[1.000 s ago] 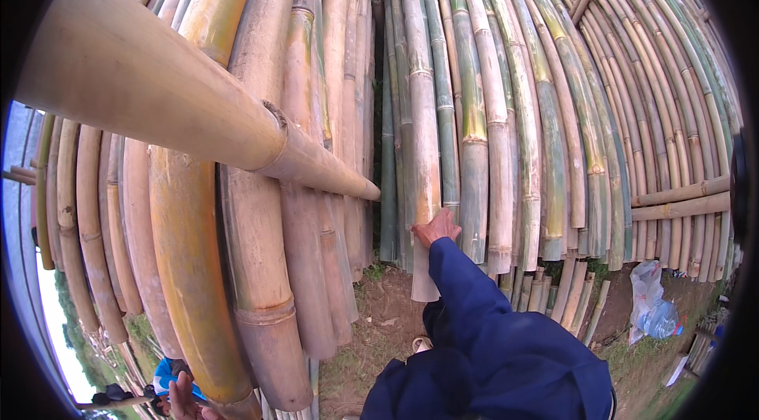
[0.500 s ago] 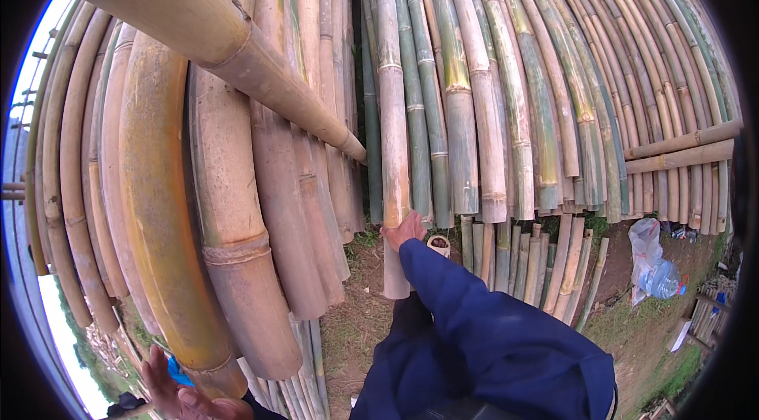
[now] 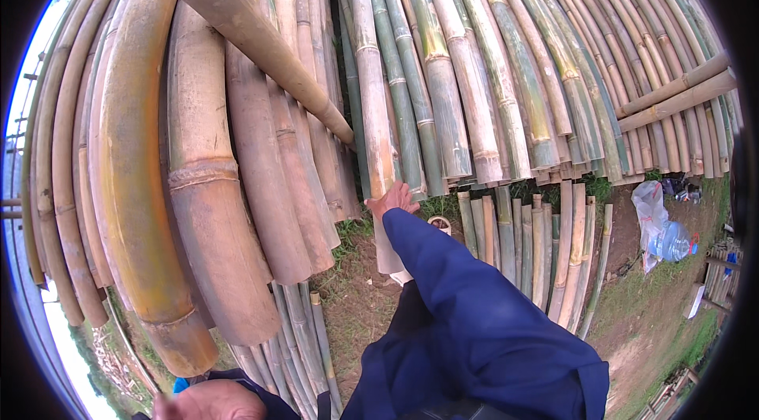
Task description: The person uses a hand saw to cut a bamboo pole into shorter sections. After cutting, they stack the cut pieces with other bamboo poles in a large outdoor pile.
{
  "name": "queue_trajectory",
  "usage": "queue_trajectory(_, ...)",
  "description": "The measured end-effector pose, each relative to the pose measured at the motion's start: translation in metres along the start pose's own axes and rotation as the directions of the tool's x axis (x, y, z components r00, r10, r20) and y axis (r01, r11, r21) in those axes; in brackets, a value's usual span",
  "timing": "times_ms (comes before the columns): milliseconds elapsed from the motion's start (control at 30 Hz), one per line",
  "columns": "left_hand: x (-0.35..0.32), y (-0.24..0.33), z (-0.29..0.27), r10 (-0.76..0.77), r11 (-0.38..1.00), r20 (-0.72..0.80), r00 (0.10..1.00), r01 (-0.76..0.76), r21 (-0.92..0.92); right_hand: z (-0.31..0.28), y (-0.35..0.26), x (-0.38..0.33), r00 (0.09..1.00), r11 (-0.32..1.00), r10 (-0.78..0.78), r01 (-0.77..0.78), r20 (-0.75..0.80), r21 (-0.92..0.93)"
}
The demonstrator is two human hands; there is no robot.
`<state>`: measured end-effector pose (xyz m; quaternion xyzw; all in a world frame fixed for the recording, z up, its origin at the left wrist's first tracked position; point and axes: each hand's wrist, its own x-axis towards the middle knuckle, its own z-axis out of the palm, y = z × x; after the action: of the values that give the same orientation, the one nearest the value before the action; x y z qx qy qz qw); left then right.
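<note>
Right hand (image 3: 395, 200) at frame centre, fingers (image 3: 405, 192) curled round pale bamboo pole (image 3: 371, 96), which stands upright among leaning stack. Blue sleeve (image 3: 466, 301) runs down to lower right. Left hand (image 3: 207, 402) at bottom left edge, fingers' state unclear. Thick tan pole (image 3: 237, 24) slants from upper left. Plastic bag (image 3: 660, 222) on ground, right.

My right arm (image 3: 466, 293), blue-sleeved, is stretched forward; right hand (image 3: 393, 200) curled, knuckles up. Left hand (image 3: 209, 402) low at the frame's bottom edge, grip unclear.
</note>
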<state>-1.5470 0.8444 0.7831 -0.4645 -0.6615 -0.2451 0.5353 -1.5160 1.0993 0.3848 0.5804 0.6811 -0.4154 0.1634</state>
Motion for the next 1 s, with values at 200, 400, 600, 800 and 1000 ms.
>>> queue_trajectory(200,-0.136,0.117,-0.040,-0.378,0.657,0.861,0.341,0.754,-0.010,-0.002,0.095,-0.042,0.996,0.980,0.052,-0.064,0.068,0.190)
queue_trajectory(400,-0.342,0.159,-0.011,-0.280,0.355,0.917,-0.286,0.856,0.375,0.057,0.162,-0.085,0.940,0.808,-0.055,-0.156,0.337,0.568)
queue_trajectory(600,-0.368,0.166,0.027,-0.175,0.447,0.929,-0.326,0.814,0.370,0.097,0.192,-0.050,0.941,0.775,-0.176,-0.048,0.288,0.630)
queue_trajectory(800,-0.365,0.159,0.023,-0.166,0.393,0.923,-0.349,0.835,0.386,0.088,0.189,-0.066,0.880,0.655,-0.281,-0.114,0.382,0.747)
queue_trajectory(1000,-0.359,0.147,0.035,-0.078,0.509,0.936,-0.342,0.794,0.333,0.080,0.175,-0.075,0.908,0.652,-0.291,-0.043,0.302,0.757)
